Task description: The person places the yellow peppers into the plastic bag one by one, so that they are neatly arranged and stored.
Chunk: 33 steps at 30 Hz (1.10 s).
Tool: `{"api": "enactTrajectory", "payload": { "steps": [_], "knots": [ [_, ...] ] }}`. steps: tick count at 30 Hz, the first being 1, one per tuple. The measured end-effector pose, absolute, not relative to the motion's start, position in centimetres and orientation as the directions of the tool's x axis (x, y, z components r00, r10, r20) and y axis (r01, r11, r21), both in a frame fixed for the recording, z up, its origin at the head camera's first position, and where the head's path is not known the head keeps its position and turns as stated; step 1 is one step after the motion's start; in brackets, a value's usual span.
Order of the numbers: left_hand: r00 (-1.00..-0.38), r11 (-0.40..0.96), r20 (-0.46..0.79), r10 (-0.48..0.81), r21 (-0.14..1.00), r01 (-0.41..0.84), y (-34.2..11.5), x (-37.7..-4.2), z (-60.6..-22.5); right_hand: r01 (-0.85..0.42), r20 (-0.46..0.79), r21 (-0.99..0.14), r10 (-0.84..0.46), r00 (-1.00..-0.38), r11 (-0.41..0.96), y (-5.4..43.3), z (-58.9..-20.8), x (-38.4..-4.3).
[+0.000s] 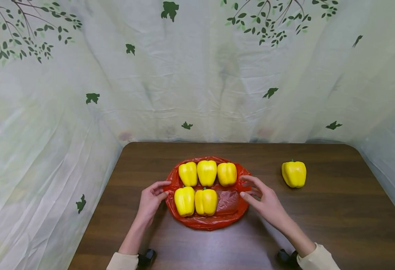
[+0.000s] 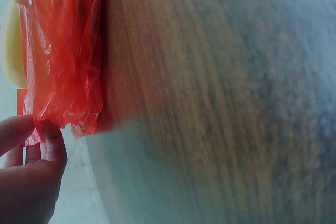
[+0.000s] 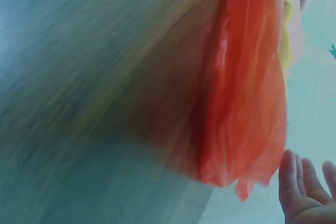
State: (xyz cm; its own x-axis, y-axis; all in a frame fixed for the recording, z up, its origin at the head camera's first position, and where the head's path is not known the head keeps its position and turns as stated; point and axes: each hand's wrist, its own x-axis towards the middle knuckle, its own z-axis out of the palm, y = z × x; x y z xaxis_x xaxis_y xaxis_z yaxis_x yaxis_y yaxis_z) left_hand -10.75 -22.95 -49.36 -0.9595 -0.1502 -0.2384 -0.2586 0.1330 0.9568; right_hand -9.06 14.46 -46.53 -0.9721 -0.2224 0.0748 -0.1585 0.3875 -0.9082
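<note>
A round tray covered in red plastic bag film (image 1: 208, 224) lies on the table. Yellow bell peppers (image 1: 207, 173) stand on it, three in the back row and two in front, beside a bare red patch at the front right. At the tray's left edge, my left hand (image 1: 151, 198) pinches the red plastic (image 2: 63, 51) between thumb and fingers. My right hand (image 1: 266, 200) is at the right edge, its fingers spread and extended; in the right wrist view these fingers (image 3: 310, 184) lie beside the film without gripping it.
Another yellow bell pepper (image 1: 294, 174) stands apart on the wooden table (image 1: 335, 210), to the right of the tray. Behind the table hangs a pale curtain (image 1: 217, 82) with green leaf prints. Dark bands (image 1: 147, 258) circle both wrists.
</note>
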Motion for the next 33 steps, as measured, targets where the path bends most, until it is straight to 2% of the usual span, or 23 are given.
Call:
{"api": "enactTrajectory", "payload": {
  "steps": [5,15,21,27,33],
  "knots": [
    [-0.962,0.137,-0.228,-0.148,0.959,-0.249,-22.9,-10.8,-49.2,-0.193,0.131,-0.89,-0.173,-0.976,0.413,16.5,-46.8,-9.0],
    [-0.958,0.103,-0.251,-0.138,0.958,-0.266,-22.5,-10.4,-47.3,-0.204,0.176,-0.793,-0.105,-0.979,0.574,21.2,-47.3,-9.3],
    [-0.964,0.106,-0.222,-0.144,0.965,-0.238,-22.4,-10.4,-47.1,-0.211,0.223,-0.737,-0.063,-0.973,0.642,23.3,-47.1,-9.5],
    [-0.967,0.105,-0.209,-0.149,0.969,-0.225,-22.3,-10.5,-47.0,-0.218,0.274,-0.699,-0.027,-0.961,0.681,25.2,-46.6,-9.9],
    [-0.964,0.104,-0.219,-0.151,0.966,-0.236,-22.5,-10.7,-47.7,-0.163,0.249,-0.709,0.027,-0.968,0.687,26.5,-46.5,-10.8]
  ]
}}
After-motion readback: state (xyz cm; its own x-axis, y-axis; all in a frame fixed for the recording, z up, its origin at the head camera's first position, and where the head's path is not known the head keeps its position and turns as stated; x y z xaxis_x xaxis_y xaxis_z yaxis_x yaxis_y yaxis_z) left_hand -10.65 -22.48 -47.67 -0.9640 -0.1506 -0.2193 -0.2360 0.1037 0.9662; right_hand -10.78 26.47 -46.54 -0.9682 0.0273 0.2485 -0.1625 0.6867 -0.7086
